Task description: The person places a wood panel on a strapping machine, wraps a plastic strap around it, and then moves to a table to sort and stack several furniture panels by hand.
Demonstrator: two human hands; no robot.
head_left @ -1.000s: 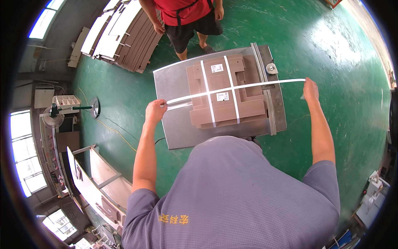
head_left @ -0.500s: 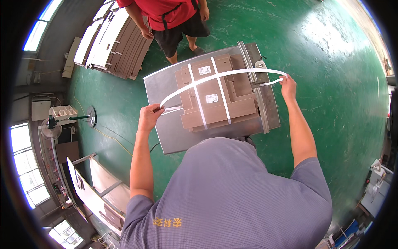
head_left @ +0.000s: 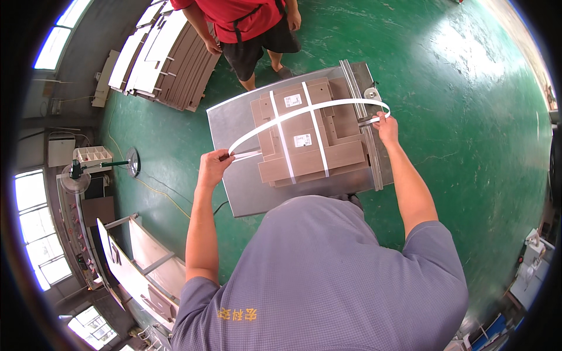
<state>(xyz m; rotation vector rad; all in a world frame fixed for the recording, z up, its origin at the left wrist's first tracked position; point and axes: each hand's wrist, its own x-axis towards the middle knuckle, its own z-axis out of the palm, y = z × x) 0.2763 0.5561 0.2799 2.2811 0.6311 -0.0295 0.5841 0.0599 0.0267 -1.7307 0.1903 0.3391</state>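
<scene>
A bundle of brown flat panels (head_left: 345, 155) lies on a grey metal table (head_left: 243, 196) in front of me. Two white straps run across it from far to near, and two paper labels sit on top. A long white strap (head_left: 253, 130) arches over the bundle from left to right. My left hand (head_left: 214, 167) pinches it beside the bundle's left side, where a further length runs back to the panels. On the right, my right hand (head_left: 386, 130) is closed on the strap's other end, close to a metal rail along the table.
Across the table stands a person in a red shirt (head_left: 252, 23). Stacked panels (head_left: 170, 64) rest on the green floor at the far left. A fan (head_left: 75, 175) and a rack with white boards (head_left: 126, 263) are on the left; a cable crosses the floor.
My right hand has moved left and slightly down, toward the table's rail, and the strap's right end curls more tightly. My left hand stays nearly in place, still pinching the strap.
</scene>
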